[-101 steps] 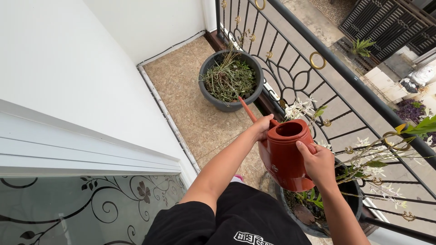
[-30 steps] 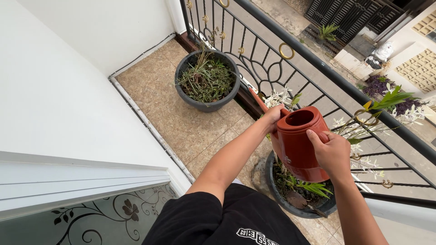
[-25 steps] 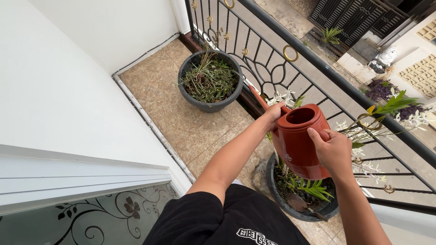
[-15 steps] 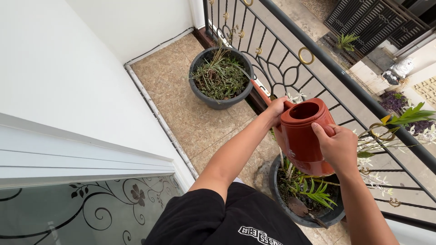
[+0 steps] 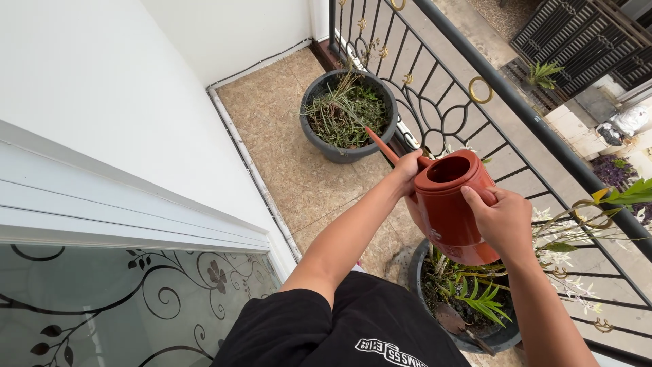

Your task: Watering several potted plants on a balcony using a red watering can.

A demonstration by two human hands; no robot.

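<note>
Since half a second ago the watering can (image 5: 449, 207) has edged lower and a little left in the head view, its spout tip now over the rim of the far pot (image 5: 349, 115), while both hands keep their hold. A person on a tiled balcony holds the rust-red plastic can in the air, tilted slightly toward the spout (image 5: 382, 145), which points up and left at the grey pot of straggly green and dry stems. The left hand (image 5: 407, 171) is closed around the base of the spout where it meets the can's body. The right hand (image 5: 501, 221) is wrapped around the handle on the can's near side, thumb lying over the rim of the open top. Directly under the can stands a second dark pot (image 5: 468, 326) with green leaves and thin stalks of small white flowers (image 5: 557, 231) that lean out through the railing. The black iron railing (image 5: 475, 95) with gold rings runs along the right edge of the balcony floor (image 5: 292, 156), with a street and a dark gate below it. A white wall (image 5: 88, 88) fills the left side, with a frosted glass panel (image 5: 122, 306) patterned with black vines beneath it. Black clothing shows at the bottom edge.
</note>
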